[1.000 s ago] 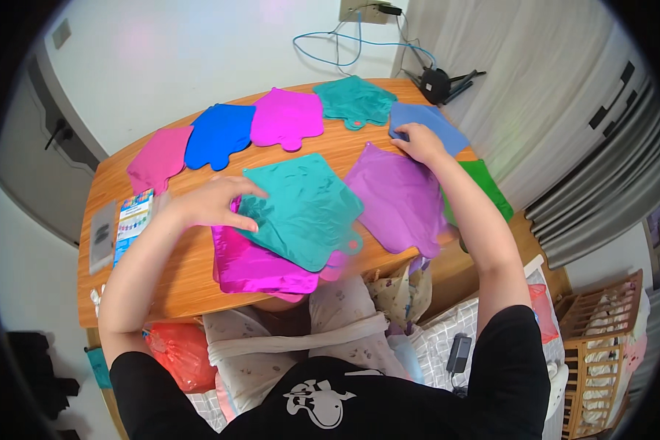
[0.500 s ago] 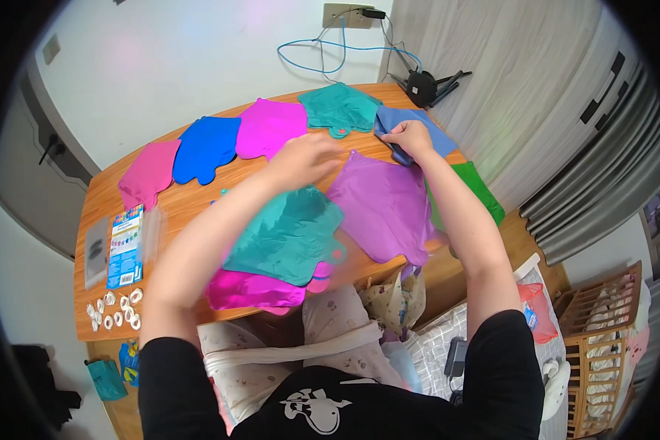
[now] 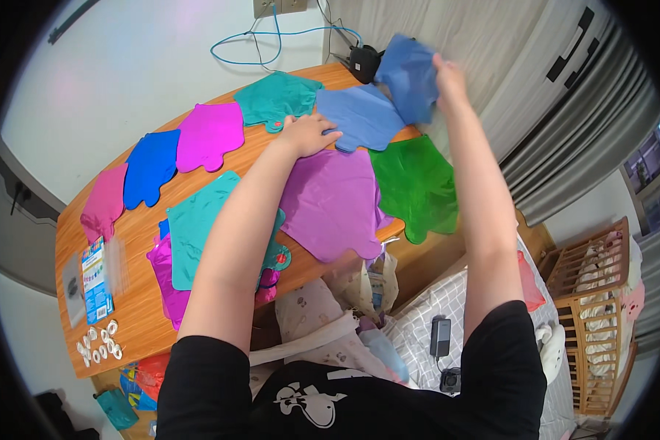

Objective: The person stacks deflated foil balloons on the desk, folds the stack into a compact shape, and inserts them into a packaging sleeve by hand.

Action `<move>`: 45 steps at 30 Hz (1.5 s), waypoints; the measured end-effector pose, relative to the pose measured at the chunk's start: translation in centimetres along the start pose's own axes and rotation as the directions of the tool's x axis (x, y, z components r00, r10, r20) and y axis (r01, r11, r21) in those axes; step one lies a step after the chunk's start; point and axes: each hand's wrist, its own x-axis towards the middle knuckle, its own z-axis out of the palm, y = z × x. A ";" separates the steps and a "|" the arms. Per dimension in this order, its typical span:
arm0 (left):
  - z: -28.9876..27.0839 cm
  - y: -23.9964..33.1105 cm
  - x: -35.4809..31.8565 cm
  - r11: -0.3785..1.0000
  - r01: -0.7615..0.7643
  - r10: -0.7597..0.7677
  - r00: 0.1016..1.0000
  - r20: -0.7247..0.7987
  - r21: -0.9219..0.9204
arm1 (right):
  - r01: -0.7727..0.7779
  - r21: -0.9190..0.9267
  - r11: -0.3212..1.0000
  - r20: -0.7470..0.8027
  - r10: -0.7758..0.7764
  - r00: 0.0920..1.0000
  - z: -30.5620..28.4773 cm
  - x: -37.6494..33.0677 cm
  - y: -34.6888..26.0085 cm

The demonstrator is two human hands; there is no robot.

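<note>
My right hand (image 3: 451,82), raised at the far right, pinches the edge of a blue sheet (image 3: 407,77). It is thin and flat, like an uninflated foil balloon, and is blurred by motion. A similar blue sheet (image 3: 359,114) lies under it on the table. My left hand (image 3: 309,136) rests with fingers spread at that sheet's left edge, just above a purple sheet (image 3: 330,198). A green sheet (image 3: 418,183) overhangs the right edge of the table. Partly hidden by my left forearm, a teal sheet (image 3: 198,220) lies over a magenta one (image 3: 170,286).
More flat sheets line the table's back: teal (image 3: 271,95), magenta (image 3: 211,136), dark blue (image 3: 150,165) and pink (image 3: 103,198). White rings (image 3: 99,341) and a printed package (image 3: 95,282) lie at left. A black router (image 3: 363,62) stands behind the raised sheet.
My right hand has lifted a blue sheet up and to the right, away from the one beneath. My left hand has come down beside the lower blue sheet. The view has turned right.
</note>
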 end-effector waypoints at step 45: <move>4.3 14.8 -28.7 0.906 -0.422 0.382 0.786 -0.486 0.030 | 0.962 -0.138 0.236 0.885 -0.406 0.227 -6.3 -27.4 -3.9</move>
